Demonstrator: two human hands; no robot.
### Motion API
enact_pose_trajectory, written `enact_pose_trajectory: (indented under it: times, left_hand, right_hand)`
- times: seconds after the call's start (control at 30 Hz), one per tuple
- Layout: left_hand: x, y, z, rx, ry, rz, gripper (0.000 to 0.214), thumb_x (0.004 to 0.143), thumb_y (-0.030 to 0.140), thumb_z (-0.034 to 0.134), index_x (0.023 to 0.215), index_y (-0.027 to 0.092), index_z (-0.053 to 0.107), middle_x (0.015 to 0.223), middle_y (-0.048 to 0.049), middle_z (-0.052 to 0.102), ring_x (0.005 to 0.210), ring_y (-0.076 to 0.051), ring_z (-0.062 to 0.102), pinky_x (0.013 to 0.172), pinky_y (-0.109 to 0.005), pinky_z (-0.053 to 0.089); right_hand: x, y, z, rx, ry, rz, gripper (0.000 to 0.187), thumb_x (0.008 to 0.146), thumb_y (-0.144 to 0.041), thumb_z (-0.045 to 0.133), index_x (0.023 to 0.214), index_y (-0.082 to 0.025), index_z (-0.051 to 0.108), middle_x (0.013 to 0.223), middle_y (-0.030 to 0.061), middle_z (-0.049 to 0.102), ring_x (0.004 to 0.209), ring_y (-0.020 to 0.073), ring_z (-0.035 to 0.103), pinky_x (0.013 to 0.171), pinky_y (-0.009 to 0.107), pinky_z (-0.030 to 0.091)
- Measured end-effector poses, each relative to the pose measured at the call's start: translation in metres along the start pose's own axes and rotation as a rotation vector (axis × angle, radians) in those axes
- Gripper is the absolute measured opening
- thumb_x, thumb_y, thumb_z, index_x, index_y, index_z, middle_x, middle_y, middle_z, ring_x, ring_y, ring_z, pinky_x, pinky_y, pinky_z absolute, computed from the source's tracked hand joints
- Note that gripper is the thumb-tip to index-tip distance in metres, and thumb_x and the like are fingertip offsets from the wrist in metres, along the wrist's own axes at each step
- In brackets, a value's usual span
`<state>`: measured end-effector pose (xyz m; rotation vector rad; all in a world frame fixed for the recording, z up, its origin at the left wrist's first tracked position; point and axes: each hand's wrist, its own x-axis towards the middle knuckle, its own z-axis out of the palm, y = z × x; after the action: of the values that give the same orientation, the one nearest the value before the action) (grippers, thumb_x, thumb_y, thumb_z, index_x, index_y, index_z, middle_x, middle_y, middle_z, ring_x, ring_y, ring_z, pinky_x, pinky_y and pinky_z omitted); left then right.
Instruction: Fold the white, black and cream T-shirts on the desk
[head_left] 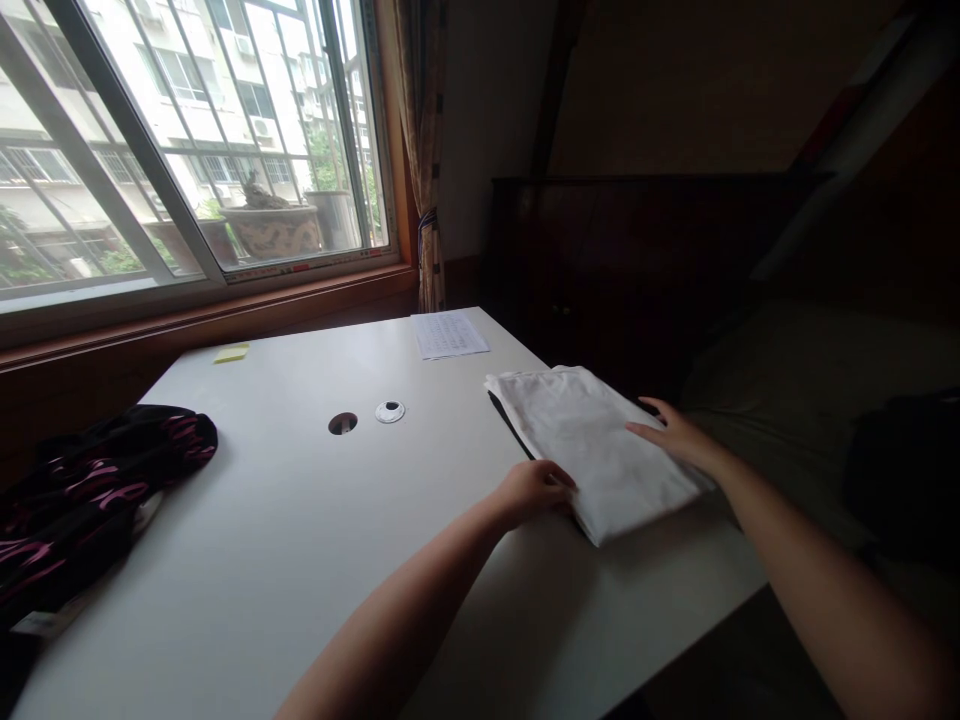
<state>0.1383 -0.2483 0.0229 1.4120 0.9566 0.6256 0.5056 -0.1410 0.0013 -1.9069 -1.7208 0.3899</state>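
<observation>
A folded white cloth (pixel 600 430), perhaps a garment, lies at the right side of the white table. Along its left side a thin dark strip (pixel 512 425) shows from underneath. My left hand (pixel 536 490) is closed at the cloth's near left edge, its fingers curled around that edge and their tips partly hidden. Over the right edge of the cloth rests my right hand (pixel 675 437), with thumb and fingers spread apart; the thumb points across the top of the cloth.
Left on the table (pixel 300 530) lies a heap of black and pink fabric (pixel 112 480). A round hole (pixel 343 424) and its white cover (pixel 390 412) are mid-table. Farther back are printed paper (pixel 450 334) and yellow sticky notes (pixel 231 353). A barred window (pixel 225 140) stands behind.
</observation>
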Motion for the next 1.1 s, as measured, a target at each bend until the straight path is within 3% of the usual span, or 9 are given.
enact_pose_trajectory:
  times: [0.13,0.37,0.53,0.63,0.73,0.9,1.1]
  left_hand:
    - [-0.003,-0.001,0.010,-0.052,-0.035,-0.019,0.013,0.078,0.014,0.073,0.090,0.016,0.075,0.081,-0.0031,0.074,0.078,-0.017,0.074,0.083,-0.031,0.059]
    - [-0.010,-0.001,0.010,-0.030,-0.020,-0.024,0.011,0.080,0.015,0.073,0.091,0.016,0.076,0.084,-0.0036,0.075,0.079,-0.016,0.074,0.086,-0.030,0.059]
    - [-0.011,0.000,0.010,0.070,0.012,-0.006,0.013,0.079,0.017,0.074,0.092,0.017,0.076,0.082,-0.0034,0.075,0.077,-0.017,0.073,0.085,-0.032,0.058]
    - [-0.011,0.001,0.011,0.133,0.032,0.012,0.013,0.078,0.019,0.075,0.090,0.017,0.077,0.083,-0.0035,0.075,0.079,-0.018,0.072,0.087,-0.033,0.057]
    - [-0.012,0.000,0.013,0.160,0.022,0.025,0.012,0.077,0.020,0.075,0.089,0.018,0.077,0.086,-0.0031,0.076,0.083,-0.018,0.073,0.089,-0.032,0.056]
    - [-0.013,-0.006,0.014,0.121,-0.025,0.016,0.014,0.081,0.023,0.073,0.094,0.018,0.075,0.083,-0.0026,0.076,0.078,-0.017,0.074,0.083,-0.029,0.057]
    - [-0.015,-0.008,0.014,0.092,-0.076,-0.005,0.014,0.083,0.022,0.069,0.096,0.018,0.074,0.072,-0.0004,0.072,0.073,-0.016,0.073,0.082,-0.031,0.058]
  right_hand:
    - [-0.006,0.003,0.001,-0.186,0.090,-0.063,0.078,0.081,-0.064,0.066,0.144,-0.020,0.054,0.127,0.0193,0.067,0.112,0.0390,0.066,0.091,0.049,0.054]
    - [-0.008,0.000,0.004,-0.393,0.065,-0.088,0.068,0.093,-0.060,0.050,0.146,-0.018,0.053,0.124,0.0215,0.066,0.111,0.0369,0.066,0.087,0.045,0.054]
    - [-0.012,-0.024,0.003,-0.603,0.122,-0.074,0.054,0.096,-0.046,0.046,0.145,-0.023,0.056,0.130,0.0205,0.063,0.114,0.0412,0.063,0.094,0.058,0.049]
    - [-0.007,-0.056,0.020,-0.606,0.116,-0.279,0.050,0.098,-0.034,0.040,0.144,-0.026,0.057,0.148,0.0130,0.055,0.129,0.0368,0.056,0.108,0.055,0.042]
    - [0.003,-0.090,0.050,-0.532,-0.022,-0.406,0.053,0.101,-0.041,0.034,0.149,-0.027,0.052,0.158,0.0065,0.046,0.144,0.0291,0.043,0.120,0.048,0.033]
    - [0.018,-0.122,0.087,-0.514,-0.152,-0.334,0.064,0.102,-0.056,0.024,0.156,-0.025,0.041,0.167,0.0057,0.030,0.154,0.0291,0.025,0.124,0.055,0.020]
    - [0.021,-0.124,0.092,-0.479,-0.152,-0.336,0.066,0.102,-0.057,0.021,0.159,-0.027,0.036,0.168,0.0040,0.027,0.155,0.0275,0.021,0.125,0.055,0.015]
